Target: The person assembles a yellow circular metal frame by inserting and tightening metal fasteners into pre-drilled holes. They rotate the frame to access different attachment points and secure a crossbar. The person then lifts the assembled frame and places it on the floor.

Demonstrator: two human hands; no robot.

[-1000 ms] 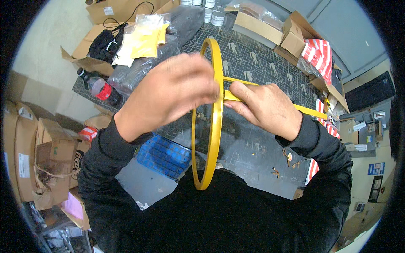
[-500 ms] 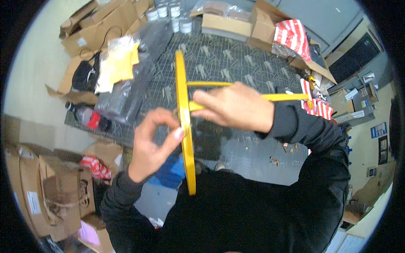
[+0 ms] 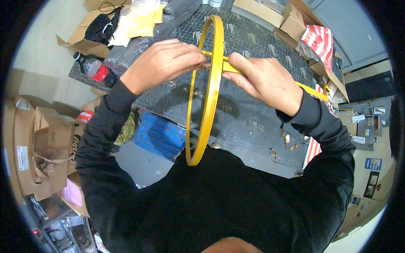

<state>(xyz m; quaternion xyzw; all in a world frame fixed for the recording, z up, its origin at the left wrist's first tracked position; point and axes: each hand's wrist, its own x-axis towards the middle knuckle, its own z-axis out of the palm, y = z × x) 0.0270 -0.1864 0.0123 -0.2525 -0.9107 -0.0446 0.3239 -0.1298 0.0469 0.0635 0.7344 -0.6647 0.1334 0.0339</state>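
A yellow hoop (image 3: 212,90) with flat yellow bars (image 3: 311,90) running off to the right is held up in front of my chest, its ring seen nearly edge-on. My right hand (image 3: 265,80) is closed round a bar just right of the ring, thumb along the top. At the ring's left side, my left hand (image 3: 168,63) pinches a thin brown strip (image 3: 204,65) close to where the bars meet the ring. The strip's far end and the left fingertips are partly hidden, so its material is unclear.
Beyond the hands lies a dark patterned tabletop (image 3: 257,44). A dark soda bottle (image 3: 99,71) and yellow pieces (image 3: 145,21) sit at left; a red-and-white striped bag (image 3: 318,44) is at right. Below are a blue crate (image 3: 158,134) and cardboard boxes (image 3: 55,147).
The hoop has turned so its ring opening shows more. My left hand has moved up from the ring's near edge to the brown strip by the bars. The view has shifted.
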